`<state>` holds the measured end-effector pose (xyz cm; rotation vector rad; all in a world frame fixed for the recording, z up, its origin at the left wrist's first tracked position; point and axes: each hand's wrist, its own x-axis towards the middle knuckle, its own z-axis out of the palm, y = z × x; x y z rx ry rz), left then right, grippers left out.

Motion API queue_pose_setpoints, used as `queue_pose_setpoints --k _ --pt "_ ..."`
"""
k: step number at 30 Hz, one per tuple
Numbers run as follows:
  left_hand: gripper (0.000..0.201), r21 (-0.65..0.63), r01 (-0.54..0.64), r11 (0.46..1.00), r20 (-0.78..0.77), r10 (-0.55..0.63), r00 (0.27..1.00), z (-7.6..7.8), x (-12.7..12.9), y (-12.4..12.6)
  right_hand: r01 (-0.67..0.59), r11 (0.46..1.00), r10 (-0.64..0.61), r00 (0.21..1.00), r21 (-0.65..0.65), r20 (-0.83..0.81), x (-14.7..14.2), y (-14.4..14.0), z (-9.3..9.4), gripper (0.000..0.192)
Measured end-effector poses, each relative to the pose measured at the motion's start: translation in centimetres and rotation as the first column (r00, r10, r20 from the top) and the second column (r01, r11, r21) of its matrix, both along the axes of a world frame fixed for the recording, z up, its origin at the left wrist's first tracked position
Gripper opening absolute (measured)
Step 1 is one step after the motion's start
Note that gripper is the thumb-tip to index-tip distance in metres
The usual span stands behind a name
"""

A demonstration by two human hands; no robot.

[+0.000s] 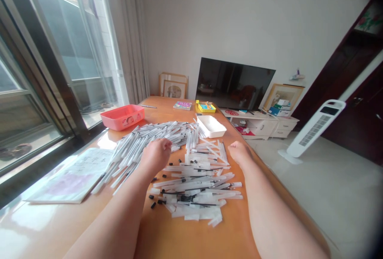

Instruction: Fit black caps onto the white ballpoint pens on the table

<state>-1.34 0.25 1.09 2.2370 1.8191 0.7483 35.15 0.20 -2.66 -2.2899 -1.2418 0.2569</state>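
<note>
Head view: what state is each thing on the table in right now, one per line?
Left hand: curled, resting on the pens.
Right hand: curled, beside the pen parts.
Pen pile: heaped loosely.
Pen parts: scattered, unassembled.
White tray: looks empty.
Pink tray: contents hidden.

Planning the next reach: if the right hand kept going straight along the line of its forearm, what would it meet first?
Most likely the white tray. The right hand is curled at the right edge of the pen parts, pointing up the table toward it. Depth is unclear, so it could pass just right of the tray.
</note>
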Motion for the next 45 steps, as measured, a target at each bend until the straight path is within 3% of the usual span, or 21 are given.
queue_pose_setpoints --k 2,4,9,16,20,23,26,29,31,36,41,45 --pt "0.027 -0.049 -0.133 0.99 -0.006 0.133 0.991 0.0 -1.4 0.9 0.012 1.0 -0.012 1.0 0.007 -0.008 0.0 0.2 -0.1 0.02" --pt "0.027 -0.101 -0.189 0.977 -0.065 0.183 0.981 -0.1 -2.1 1.4 0.026 0.999 -0.025 1.0 0.021 -0.018 0.0 0.3 -0.1 0.022" --pt "0.024 -0.162 -0.169 0.972 -0.227 0.13 0.965 -0.5 -1.8 1.1 0.02 0.998 -0.018 0.999 0.053 -0.048 -0.6 0.2 0.0 0.028" --pt "0.024 -0.152 -0.116 0.982 -0.269 0.072 0.96 -0.6 -1.5 0.8 -0.091 0.981 0.101 0.994 0.17 -0.051 -3.5 -0.6 1.1 0.027" --pt "0.025 -0.085 -0.097 0.992 -0.197 0.079 0.977 -0.5 -1.4 0.7 -0.176 0.949 0.193 0.98 0.262 -0.04 -5.3 -1.1 1.6 0.024" --pt "0.024 -0.042 0.023 0.999 -0.087 -0.027 0.996 -0.4 -0.8 0.5 -0.262 0.9 0.312 0.946 0.349 -0.093 -6.8 -1.3 1.4 0.024" --pt "0.021 -0.02 0.159 0.987 0.041 -0.159 0.986 -0.4 0.1 0.0 -0.405 0.823 0.518 0.824 0.399 -0.23 -8.5 -1.5 1.4 0.026" --pt "0.019 0.027 0.237 0.971 0.111 -0.238 0.965 -0.5 1.1 -0.5 -0.481 0.783 0.618 0.674 0.394 -0.404 -10.0 -1.9 1.7 0.04" --pt "0.019 0.05 0.264 0.963 0.135 -0.269 0.954 -0.5 1.5 -0.8 -0.501 0.768 0.64 0.623 0.399 -0.45 -10.6 -2.2 2.1 0.047" --pt "0.019 0.071 0.316 0.946 0.232 -0.323 0.917 -0.2 2.0 -1.3 -0.483 0.76 0.649 0.589 0.435 -0.481 -11.1 -2.8 2.8 0.049" --pt "0.023 0.042 0.293 0.955 0.398 -0.285 0.872 0.3 2.1 -1.4 -0.36 0.801 0.595 0.568 0.478 -0.569 -10.6 -2.9 3.3 0.046" --pt "0.024 0.03 0.275 0.961 0.391 -0.264 0.881 0.5 2.2 -1.6 -0.276 0.829 0.551 0.555 0.487 -0.623 -10.4 -2.8 3.5 0.047"
